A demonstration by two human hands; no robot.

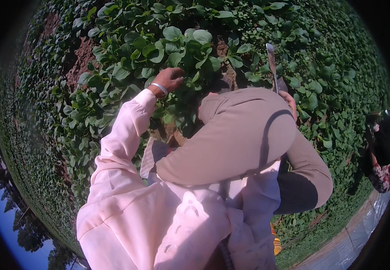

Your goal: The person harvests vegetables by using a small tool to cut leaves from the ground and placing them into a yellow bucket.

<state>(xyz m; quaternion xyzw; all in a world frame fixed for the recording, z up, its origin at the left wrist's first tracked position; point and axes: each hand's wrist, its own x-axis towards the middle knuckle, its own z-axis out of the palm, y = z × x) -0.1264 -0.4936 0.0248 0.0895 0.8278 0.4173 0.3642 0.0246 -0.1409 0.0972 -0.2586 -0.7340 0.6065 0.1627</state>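
Note:
Low leafy green plants (181,47) with broad round leaves grow close around my left hand (170,79). A silver bracelet (160,88) circles that wrist. My left fingers are curled in among the leaves, and what they hold, if anything, is hidden. Beyond my bent knee, my right hand (288,102) shows only in part. It is closed on a knife (272,65), whose long metal blade points up and away over the plants. The knee hides the handle and most of the right fingers.
My bent legs in brown trousers (240,130) fill the middle. Bare reddish soil (83,58) shows between plants at the left. At the right edge crouches another person (379,155), partly in shadow. Pale sheeting (352,238) lies at the lower right, and trees (28,229) stand lower left.

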